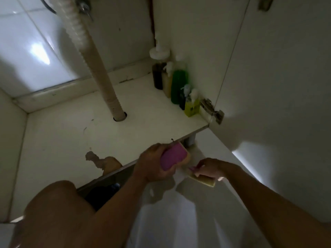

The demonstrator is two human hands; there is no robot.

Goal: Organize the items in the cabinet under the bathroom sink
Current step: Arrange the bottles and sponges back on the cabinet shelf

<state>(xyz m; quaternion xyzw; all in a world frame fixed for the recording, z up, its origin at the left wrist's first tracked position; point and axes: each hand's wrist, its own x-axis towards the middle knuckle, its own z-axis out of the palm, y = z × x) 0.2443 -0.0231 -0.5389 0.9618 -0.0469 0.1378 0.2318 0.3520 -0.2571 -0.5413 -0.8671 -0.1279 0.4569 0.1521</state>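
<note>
My left hand (152, 163) grips a pink sponge with a yellow underside (174, 156) just in front of the cabinet floor's front edge (161, 145). My right hand (209, 168) pinches a second, yellow sponge (206, 180) lying on the white floor to the right; a bit of pink shows by its fingers. Along the cabinet's right wall stands a row of bottles: a dark pump bottle (158, 76), a cream one (167, 83), a green one (179, 86) and a small yellow one (192, 107).
A ribbed drain hose (100, 68) runs down through a hole in the cabinet floor (120, 117). The laminate is chipped near the front edge (103, 161). The open cabinet door (277, 86) hangs on a hinge (212, 110) at right. My knee (57, 208) is low left.
</note>
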